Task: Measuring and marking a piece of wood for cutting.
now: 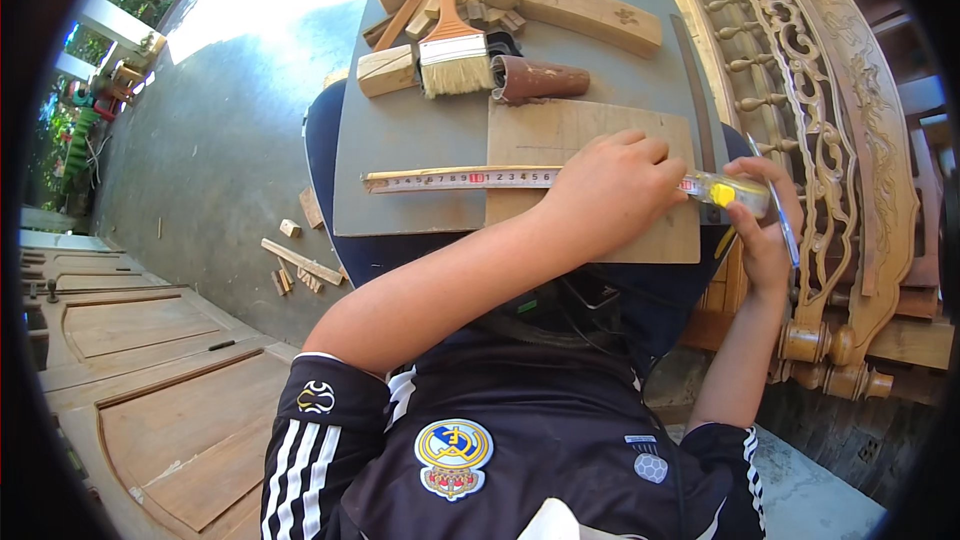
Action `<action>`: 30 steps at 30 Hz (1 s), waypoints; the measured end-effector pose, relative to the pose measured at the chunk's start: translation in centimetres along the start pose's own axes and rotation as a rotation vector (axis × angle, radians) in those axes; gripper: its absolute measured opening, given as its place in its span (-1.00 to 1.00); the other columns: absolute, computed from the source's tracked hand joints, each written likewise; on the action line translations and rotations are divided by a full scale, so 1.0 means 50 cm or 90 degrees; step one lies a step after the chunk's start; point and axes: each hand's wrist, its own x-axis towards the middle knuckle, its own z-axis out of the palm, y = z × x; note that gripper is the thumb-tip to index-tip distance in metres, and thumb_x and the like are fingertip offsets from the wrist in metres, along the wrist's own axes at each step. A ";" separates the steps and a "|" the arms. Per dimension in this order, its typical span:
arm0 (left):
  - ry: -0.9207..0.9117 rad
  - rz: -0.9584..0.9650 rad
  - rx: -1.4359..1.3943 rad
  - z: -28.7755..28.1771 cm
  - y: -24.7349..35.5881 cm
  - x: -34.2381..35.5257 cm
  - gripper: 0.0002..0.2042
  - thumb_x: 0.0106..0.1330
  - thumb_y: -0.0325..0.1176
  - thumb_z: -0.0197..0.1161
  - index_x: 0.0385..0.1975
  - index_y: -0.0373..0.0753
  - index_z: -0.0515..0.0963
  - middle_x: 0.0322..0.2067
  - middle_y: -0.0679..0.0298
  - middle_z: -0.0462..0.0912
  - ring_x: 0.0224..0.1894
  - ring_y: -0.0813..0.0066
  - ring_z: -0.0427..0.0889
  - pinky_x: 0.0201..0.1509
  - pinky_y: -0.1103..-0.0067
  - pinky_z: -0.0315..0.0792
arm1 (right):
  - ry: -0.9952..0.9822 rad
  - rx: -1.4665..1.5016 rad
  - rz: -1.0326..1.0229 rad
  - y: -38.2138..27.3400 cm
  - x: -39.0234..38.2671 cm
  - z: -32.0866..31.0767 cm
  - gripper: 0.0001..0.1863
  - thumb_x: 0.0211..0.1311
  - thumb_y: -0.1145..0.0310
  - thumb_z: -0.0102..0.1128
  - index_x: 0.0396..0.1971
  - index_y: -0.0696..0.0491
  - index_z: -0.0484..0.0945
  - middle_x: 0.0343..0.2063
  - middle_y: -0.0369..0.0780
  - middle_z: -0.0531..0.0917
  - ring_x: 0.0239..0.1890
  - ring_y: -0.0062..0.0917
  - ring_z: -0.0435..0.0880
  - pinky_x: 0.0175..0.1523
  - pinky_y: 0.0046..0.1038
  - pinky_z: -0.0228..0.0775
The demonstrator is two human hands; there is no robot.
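Note:
A tape measure (738,194) with a clear and yellow case is held in my right hand (768,230), its thumb and fingers closed around the case. A slim blue and white pen (787,225) is also tucked in that hand. The pulled-out blade (500,179) runs left across the board on my lap, alongside a thin wooden stick (410,176). My left hand (625,180) is closed over the blade, its fingers curled down; they hide part of the blade and the stick's right end. Beneath lies a flat tan wooden panel (570,130).
On the grey board (420,130) sit a paintbrush (455,55), a brown tube-like piece (540,79), a long wood block (590,15) and several offcuts (400,25). Carved furniture (800,90) stands at right. Wooden door panels (150,340) lie lower left, near floor scraps (300,260).

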 end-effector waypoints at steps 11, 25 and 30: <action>0.014 -0.004 -0.022 -0.011 0.011 0.012 -0.83 0.30 -0.28 0.46 -0.36 -0.24 0.69 -0.38 0.15 0.65 -0.24 0.09 0.68 -0.12 0.28 0.57 | 0.061 0.038 -0.010 0.012 0.011 0.028 -0.54 0.11 0.26 0.65 -0.07 0.05 0.60 -0.17 -0.26 0.70 -0.09 -0.53 0.68 0.06 -0.45 0.51; -0.081 -0.073 0.176 -0.073 0.045 -0.054 -0.62 0.31 -0.21 0.41 0.11 -0.10 0.66 0.19 0.13 0.55 0.28 0.15 0.52 0.41 0.03 0.30 | 0.140 -0.099 -0.011 -0.034 0.009 0.086 -0.46 0.02 0.53 0.57 -0.03 0.08 0.44 -0.24 -0.26 0.59 -0.20 -0.58 0.63 -0.07 -0.49 0.53; -0.093 -0.125 0.265 -0.142 0.037 -0.121 -0.47 0.33 -0.05 0.41 0.30 0.01 0.58 0.42 0.13 0.40 0.49 0.10 0.34 0.55 -0.22 -0.06 | 0.147 -0.167 -0.029 -0.039 0.006 0.086 -0.46 0.03 0.55 0.57 -0.02 0.08 0.44 -0.22 -0.24 0.59 -0.18 -0.55 0.63 0.00 -0.47 0.53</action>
